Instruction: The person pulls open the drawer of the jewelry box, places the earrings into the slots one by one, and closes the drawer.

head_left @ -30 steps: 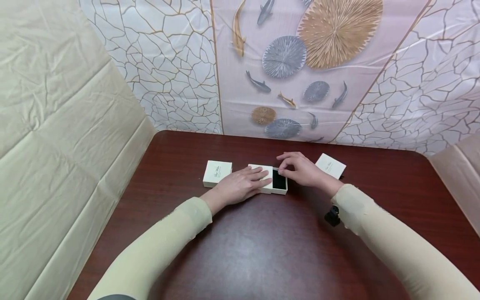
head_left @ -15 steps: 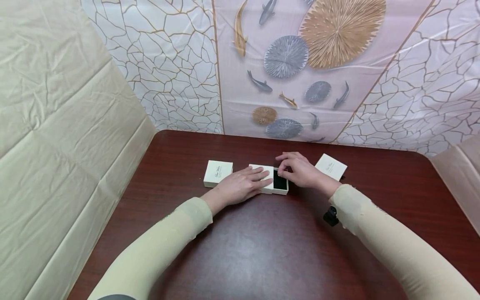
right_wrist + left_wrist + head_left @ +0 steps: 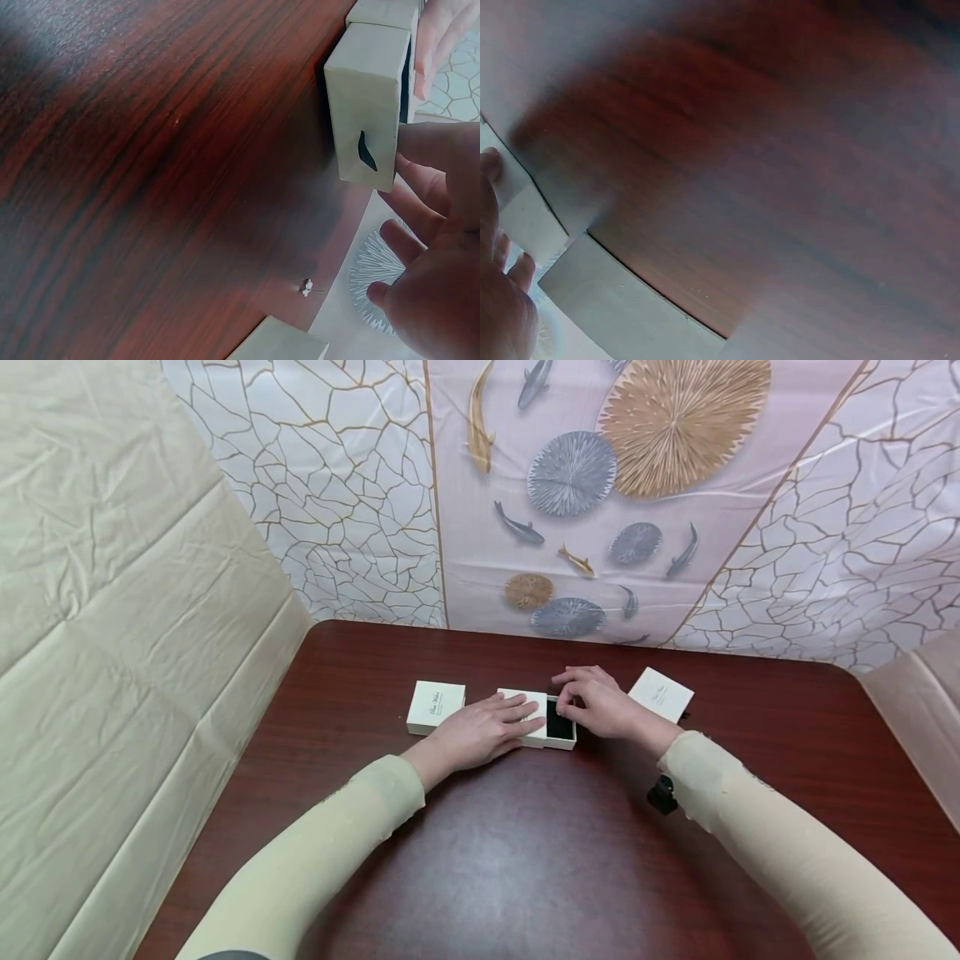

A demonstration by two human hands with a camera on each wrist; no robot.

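My left hand (image 3: 483,731) lies with fingers spread across the white sleeve (image 3: 536,697) of the middle small box. From its right end the drawer (image 3: 562,744) is partly pulled out, showing a black insert (image 3: 559,727). My right hand (image 3: 600,702) bends over this drawer, thumb and forefinger tips close together at the insert; whether anything is between them is hidden. In the right wrist view the drawer's end wall (image 3: 365,97) carries a short black ribbon tab (image 3: 366,154), with fingers (image 3: 424,142) at its rim. A small sparkling stud earring (image 3: 306,287) lies on the table.
A closed white box (image 3: 435,702) with dark print stands left of my left hand. Another white box (image 3: 660,693) sits turned at an angle behind my right wrist. The dark wooden table (image 3: 480,860) ends at a patterned cloth backdrop (image 3: 480,602).
The view shifts very slightly. Both hands stay at the middle box, and the drawer remains pulled out by about the same amount. My right fingers move only slightly.
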